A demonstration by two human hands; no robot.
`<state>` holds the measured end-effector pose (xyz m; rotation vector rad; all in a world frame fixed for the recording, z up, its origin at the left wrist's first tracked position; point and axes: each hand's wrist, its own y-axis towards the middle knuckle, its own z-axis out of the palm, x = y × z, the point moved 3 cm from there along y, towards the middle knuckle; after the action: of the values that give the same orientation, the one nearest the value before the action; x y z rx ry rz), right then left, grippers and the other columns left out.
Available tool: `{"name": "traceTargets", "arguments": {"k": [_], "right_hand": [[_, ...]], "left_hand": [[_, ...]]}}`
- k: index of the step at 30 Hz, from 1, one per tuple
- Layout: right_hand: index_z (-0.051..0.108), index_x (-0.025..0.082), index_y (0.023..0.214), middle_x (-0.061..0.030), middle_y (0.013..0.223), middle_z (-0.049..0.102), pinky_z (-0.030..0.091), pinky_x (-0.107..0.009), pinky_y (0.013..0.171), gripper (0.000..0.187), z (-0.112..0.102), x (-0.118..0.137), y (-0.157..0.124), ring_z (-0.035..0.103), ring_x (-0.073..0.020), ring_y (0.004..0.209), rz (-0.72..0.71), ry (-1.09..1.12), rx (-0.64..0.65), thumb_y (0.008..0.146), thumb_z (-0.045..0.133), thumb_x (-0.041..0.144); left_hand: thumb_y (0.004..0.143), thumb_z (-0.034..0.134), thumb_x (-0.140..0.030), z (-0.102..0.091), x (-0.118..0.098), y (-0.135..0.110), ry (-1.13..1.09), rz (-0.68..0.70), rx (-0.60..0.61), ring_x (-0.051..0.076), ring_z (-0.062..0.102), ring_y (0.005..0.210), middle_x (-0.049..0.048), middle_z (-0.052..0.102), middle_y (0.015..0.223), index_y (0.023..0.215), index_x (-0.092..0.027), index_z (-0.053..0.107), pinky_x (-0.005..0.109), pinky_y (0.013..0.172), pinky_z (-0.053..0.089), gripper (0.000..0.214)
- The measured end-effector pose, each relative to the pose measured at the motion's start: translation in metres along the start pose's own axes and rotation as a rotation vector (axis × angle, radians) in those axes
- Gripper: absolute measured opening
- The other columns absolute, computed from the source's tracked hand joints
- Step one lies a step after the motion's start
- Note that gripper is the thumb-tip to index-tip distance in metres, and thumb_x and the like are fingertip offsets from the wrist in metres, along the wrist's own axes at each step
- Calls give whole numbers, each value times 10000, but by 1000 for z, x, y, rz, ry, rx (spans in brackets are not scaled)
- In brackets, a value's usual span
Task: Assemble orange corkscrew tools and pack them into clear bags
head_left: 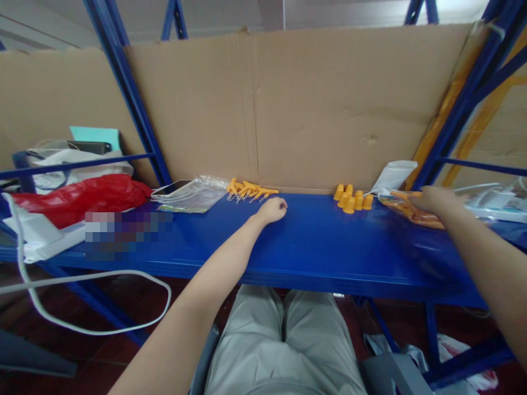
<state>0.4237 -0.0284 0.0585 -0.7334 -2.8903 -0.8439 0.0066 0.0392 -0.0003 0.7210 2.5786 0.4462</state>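
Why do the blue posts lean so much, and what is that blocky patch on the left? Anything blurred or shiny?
Head view: a wide lens splays the blue posts outward; the blocky patch is a mosaic laid over the picture, not focus blur; the right hand looks slightly smeared, the left hand sharper; the blue shelf shows a soft sheen at right.

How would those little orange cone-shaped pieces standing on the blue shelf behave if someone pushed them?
The orange cone-shaped pieces look small and plastic, so they are probably light. They stand upright and seem wider at the base, so they'd likely slide on the glossy blue shelf before tipping.
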Motion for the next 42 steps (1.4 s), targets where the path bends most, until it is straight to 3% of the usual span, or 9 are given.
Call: {"name": "traceTargets", "arguments": {"k": [3,8,13,16,18,27,31,35,42], "right_hand": [[635,14,1267,-322,1305,567,391,-536,937,489,-22,36,-13,531,-412,1204,34,54,8,909,519,326],[649,54,1221,-269,1308,584,391,-511,988,453,-41,94,-24,513,-372,1225,-47,336,-164,876,462,279],[617,93,1215,-211,1252,614,429,-494,993,452,-1,116,-31,542,-345,1198,-216,483,-288,828,455,262],[635,152,1171,-171,1195,641,454,-484,986,411,31,116,-35,567,-329,1166,-420,476,-270,804,480,251],[645,151,1164,-168,1180,653,461,-483,992,407,45,110,-34,580,-326,1157,-450,468,-241,801,486,243],[682,136,1141,-172,1199,681,487,-484,1004,393,50,108,-35,620,-335,1157,-419,413,-88,810,508,255],[700,155,1098,-157,1175,698,511,-488,977,348,52,112,-37,648,-333,1123,-442,415,-61,804,536,246],[713,183,1029,-122,1107,727,525,-486,961,287,53,113,-38,679,-307,1072,-472,389,-41,798,553,241],[730,189,960,-110,1090,736,533,-439,956,247,51,115,-41,682,-287,1078,-491,347,54,800,544,214]], "left_hand": [[778,543,-100,3,3,0,49,-16,45,237,652,1090,114,721,1092,959,-151,739,338,1022,476,271],[803,575,-226,0,14,-5,154,-239,47,320,379,1418,149,468,1494,1256,-186,627,501,1157,308,458],[863,508,-353,-7,31,-14,220,-520,98,333,86,1518,129,214,1634,1483,-219,412,589,1192,158,642],[888,454,-388,-12,44,-16,228,-612,67,358,102,1512,146,212,1627,1505,-215,383,660,1162,157,644],[902,426,-385,-13,49,-16,229,-630,75,367,157,1502,160,296,1595,1477,-206,435,679,1152,158,602],[866,472,-240,-14,37,-11,230,-532,31,408,468,1339,233,554,1397,1231,-108,669,652,1127,261,436],[792,503,-135,-13,37,-6,181,-413,-19,338,641,1141,191,718,1126,1003,-142,754,489,1031,457,328],[741,509,-94,-10,35,-1,111,-241,3,265,707,931,128,757,862,755,-169,758,341,913,527,260],[723,501,-90,-3,27,2,17,-88,48,235,713,887,91,776,897,803,-156,778,302,868,543,296]]}}
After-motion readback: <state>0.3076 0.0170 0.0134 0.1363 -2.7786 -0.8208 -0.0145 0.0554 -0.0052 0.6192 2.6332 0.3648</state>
